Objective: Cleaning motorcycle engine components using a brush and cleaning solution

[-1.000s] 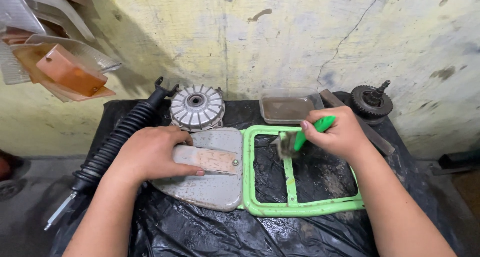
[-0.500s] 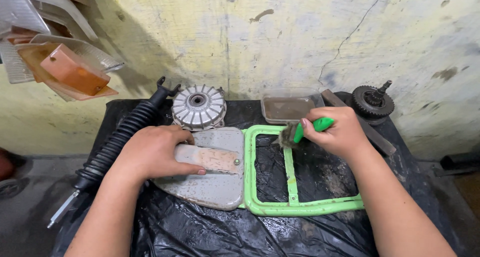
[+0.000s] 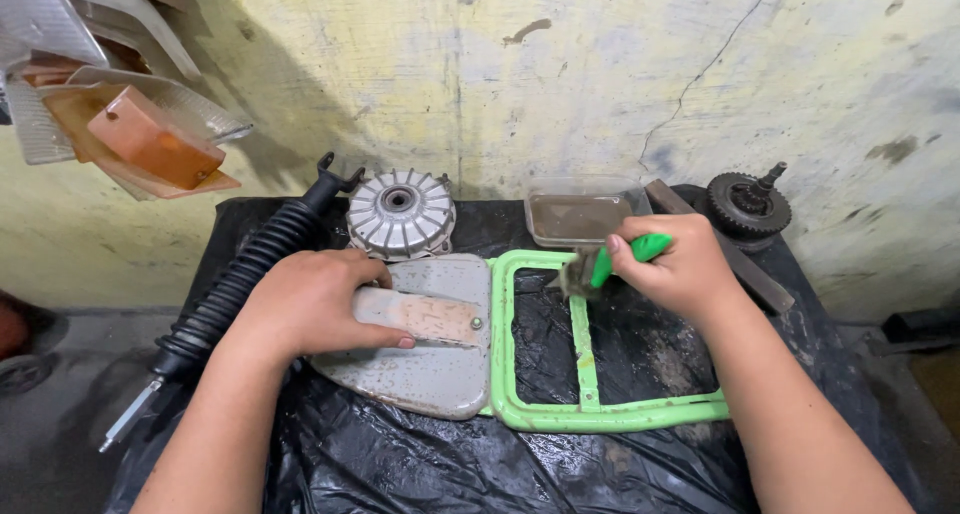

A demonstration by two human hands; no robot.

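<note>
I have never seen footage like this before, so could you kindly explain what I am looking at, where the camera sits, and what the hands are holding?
There is no machine here: a person works with two bare hands, and the single picture comes from a camera worn on their head, looking down.

The left hand presses flat on a grey metal cover plate. The right hand grips a green-handled brush, its bristles against a bright green frame.

Everything lies on a black plastic sheet before a stained yellowish wall. Also there: a black ribbed shock absorber, a finned silver hub, a clear tub of brownish liquid, a dark gear, and orange and clear plastic covers at the upper left.
</note>
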